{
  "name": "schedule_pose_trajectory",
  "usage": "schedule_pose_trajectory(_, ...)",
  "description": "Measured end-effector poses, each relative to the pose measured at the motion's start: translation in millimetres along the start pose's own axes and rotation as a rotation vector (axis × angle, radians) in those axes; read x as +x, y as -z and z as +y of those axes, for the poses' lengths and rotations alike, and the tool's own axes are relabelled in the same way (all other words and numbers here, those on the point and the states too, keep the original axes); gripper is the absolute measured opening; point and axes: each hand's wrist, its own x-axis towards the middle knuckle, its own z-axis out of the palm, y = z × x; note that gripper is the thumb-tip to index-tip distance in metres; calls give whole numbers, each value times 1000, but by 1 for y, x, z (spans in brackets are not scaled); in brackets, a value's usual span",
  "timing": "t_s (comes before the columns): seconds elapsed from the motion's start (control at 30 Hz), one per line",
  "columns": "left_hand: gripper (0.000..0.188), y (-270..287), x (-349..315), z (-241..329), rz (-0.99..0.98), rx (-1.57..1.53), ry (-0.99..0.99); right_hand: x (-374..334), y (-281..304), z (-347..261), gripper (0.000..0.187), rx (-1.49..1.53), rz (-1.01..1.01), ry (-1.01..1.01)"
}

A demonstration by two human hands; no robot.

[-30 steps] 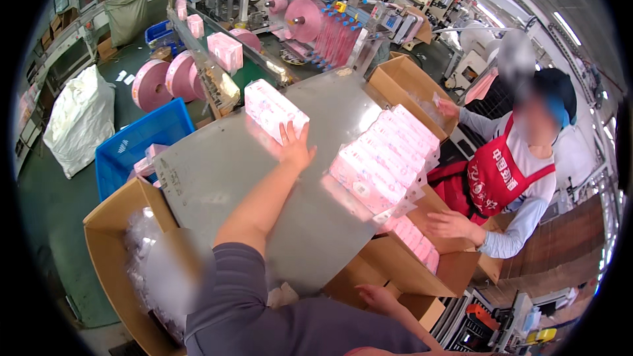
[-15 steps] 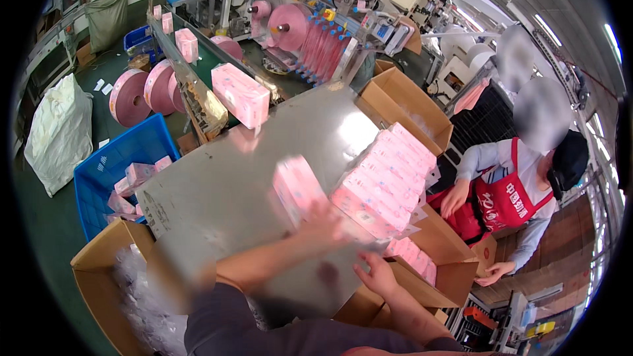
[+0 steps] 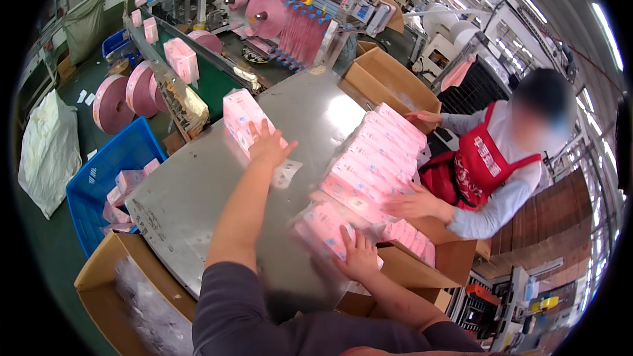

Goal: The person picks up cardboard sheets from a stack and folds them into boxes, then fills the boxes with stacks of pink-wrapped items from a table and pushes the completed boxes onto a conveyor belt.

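Note:
My left hand (image 3: 267,149) reaches across the metal table with its fingers spread over a pink tissue pack (image 3: 241,107) near the conveyor's end. Loose clear film shows beside that hand. Closer to me, my right hand (image 3: 359,258) grips the right end of another pink tissue pack (image 3: 322,225), thumb at the near side and fingers over the top. This second pack is smeared by motion. Just beyond it lies a block of several pink tissue packs (image 3: 379,155) in rows. A co-worker's hands (image 3: 422,203) touch the block from the right.
The conveyor (image 3: 214,86) carries more packs (image 3: 181,59) toward the metal table (image 3: 191,191). An open carton (image 3: 455,260) with packs stands at the right. A blue crate (image 3: 82,188) and a carton of clear film (image 3: 99,270) are at the left. Another carton (image 3: 389,79) stands behind.
My left hand has moved away to the pack by the conveyor. My right hand has come onto the nearer pack. The co-worker has leaned in and put both hands to the block.

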Motion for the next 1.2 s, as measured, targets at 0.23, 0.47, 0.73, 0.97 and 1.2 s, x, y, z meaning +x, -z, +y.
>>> schedule_pose_trajectory(0.23,75,-56,-240,41,-114,150,-398,5,-7,4,89,82,-17,-116)
schedule_pose_trajectory(0.47,105,-50,-313,47,-64,-492,-183,-13,17,5,96,224,-203,-67)
schedule_pose_trajectory(0.73,111,-90,-307,48,-65,-886,-76,-23,12,5,90,267,-193,-12)
schedule_pose_trajectory(0.97,75,-70,-194,63,-32,-633,-229,-2,12,28,71,124,-162,37)
schedule_pose_trajectory(1.2,66,-16,-15,3,104,137,-2,9,9,30,69,98,-55,98)
